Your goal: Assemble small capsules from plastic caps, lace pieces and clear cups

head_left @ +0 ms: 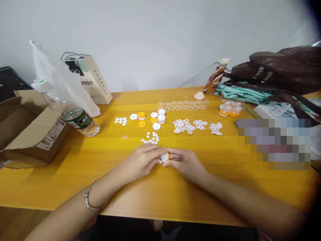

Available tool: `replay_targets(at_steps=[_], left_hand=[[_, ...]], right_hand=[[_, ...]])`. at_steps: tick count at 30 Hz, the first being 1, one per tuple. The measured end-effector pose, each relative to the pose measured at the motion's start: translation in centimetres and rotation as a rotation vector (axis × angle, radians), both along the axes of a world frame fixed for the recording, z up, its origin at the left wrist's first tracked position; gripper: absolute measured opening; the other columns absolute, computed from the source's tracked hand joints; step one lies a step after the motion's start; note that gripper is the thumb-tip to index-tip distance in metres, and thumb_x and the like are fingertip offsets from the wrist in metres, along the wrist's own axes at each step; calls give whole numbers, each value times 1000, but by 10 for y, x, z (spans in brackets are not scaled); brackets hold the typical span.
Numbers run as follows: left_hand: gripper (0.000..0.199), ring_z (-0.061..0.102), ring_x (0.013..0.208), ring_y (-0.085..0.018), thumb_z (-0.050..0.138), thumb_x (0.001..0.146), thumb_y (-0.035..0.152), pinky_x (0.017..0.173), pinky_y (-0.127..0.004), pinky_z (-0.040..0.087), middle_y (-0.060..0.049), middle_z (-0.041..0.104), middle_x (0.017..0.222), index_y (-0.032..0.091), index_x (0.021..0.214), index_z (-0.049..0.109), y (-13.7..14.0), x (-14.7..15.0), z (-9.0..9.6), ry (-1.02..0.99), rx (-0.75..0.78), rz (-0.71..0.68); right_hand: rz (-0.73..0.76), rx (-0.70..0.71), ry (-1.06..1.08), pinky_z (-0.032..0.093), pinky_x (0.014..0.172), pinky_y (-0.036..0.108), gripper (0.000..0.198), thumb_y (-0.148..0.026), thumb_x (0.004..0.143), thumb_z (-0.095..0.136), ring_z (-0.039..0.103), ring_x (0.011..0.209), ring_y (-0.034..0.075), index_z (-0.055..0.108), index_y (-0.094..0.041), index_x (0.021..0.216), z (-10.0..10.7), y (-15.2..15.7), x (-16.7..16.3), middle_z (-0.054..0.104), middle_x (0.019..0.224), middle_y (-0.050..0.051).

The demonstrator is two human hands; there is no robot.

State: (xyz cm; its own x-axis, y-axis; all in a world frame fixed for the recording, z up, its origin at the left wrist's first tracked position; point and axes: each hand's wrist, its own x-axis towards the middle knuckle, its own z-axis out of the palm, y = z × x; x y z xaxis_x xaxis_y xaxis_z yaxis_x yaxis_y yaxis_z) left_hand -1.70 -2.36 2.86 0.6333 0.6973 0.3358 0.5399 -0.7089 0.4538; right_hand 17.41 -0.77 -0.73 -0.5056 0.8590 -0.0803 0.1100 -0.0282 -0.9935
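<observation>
Between my two hands, above the table's middle, is a small round piece [164,157] with a white face and an orange rim. My left hand [147,157] grips its left side, fingers closed round it. From the right, my right hand [182,160] pinches the orange edge with thumb and fingers. The hands hide much of the piece. Just beyond them lie several small white discs [153,138]. Farther back are white and orange round caps [156,126], white lattice pieces [183,126] and a row of clear cups [184,105]. Small white stemmed parts [120,120] lie at the left.
A cardboard box [37,130], a water bottle [80,118], a plastic bag [67,80] and a paper bag [96,78] stand at left. At right are a brown drink bottle [215,78], assembled orange-and-clear pieces [231,108], and a dark bag [281,68]. Tiny clear rings [124,137] lie left of centre.
</observation>
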Motion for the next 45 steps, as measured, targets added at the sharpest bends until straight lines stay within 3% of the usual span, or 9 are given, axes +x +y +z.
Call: replay_targets(at_steps=[6, 18, 23, 27, 33, 38, 45], left_hand=[[33, 55, 97, -17, 42, 88, 12, 86, -35, 46, -9, 61, 104, 20, 119, 51, 1, -1, 5, -6, -52, -71], [38, 55, 107, -16, 42, 88, 9, 93, -36, 44, -8, 58, 117, 23, 121, 52, 9, -9, 13, -156, -301, -218], [36, 51, 115, -18, 45, 87, 12, 99, -40, 41, -9, 56, 123, 23, 121, 52, 5, -8, 19, -205, -364, -236], [42, 50, 116, -20, 58, 81, 20, 101, -42, 39, -10, 56, 123, 21, 122, 50, 2, -7, 20, -243, -264, -138], [30, 57, 98, -17, 58, 81, 26, 88, -35, 46, -8, 61, 104, 18, 110, 56, 5, -6, 12, -195, -192, 12], [28, 56, 97, -16, 54, 84, 23, 88, -34, 45, -7, 59, 104, 18, 111, 55, 7, -7, 9, -142, -200, -24], [27, 54, 100, -16, 49, 86, 19, 89, -34, 44, -8, 57, 107, 20, 112, 55, 5, -5, 10, -121, -198, -69]], right_hand=[[21, -63, 30, 48, 85, 30, 36, -22, 64, 70, 66, 85, 18, 67, -26, 100, 5, 3, 0, 72, 85, -3], [166, -381, 179, 50, 75, 24, 28, -28, 60, 75, 66, 78, 13, 67, -18, 85, 15, 4, 3, 71, 82, 1], [180, -341, 215, 49, 79, 27, 29, -26, 61, 75, 66, 79, 13, 66, -17, 87, 17, 4, 3, 70, 83, 1], [146, -256, 215, 46, 84, 30, 32, -25, 61, 75, 64, 79, 13, 65, -19, 91, 14, 8, 2, 70, 83, 0], [127, -253, 213, 45, 89, 32, 38, -25, 63, 74, 64, 84, 13, 63, -20, 98, 13, 9, 2, 69, 90, 1], [160, -321, 216, 46, 89, 31, 38, -30, 67, 71, 64, 85, 13, 62, -19, 102, 13, 9, 3, 69, 96, 3], [37, -293, 171, 46, 85, 34, 35, -32, 62, 75, 65, 81, 14, 56, -18, 88, 11, 8, 3, 70, 86, 2]])
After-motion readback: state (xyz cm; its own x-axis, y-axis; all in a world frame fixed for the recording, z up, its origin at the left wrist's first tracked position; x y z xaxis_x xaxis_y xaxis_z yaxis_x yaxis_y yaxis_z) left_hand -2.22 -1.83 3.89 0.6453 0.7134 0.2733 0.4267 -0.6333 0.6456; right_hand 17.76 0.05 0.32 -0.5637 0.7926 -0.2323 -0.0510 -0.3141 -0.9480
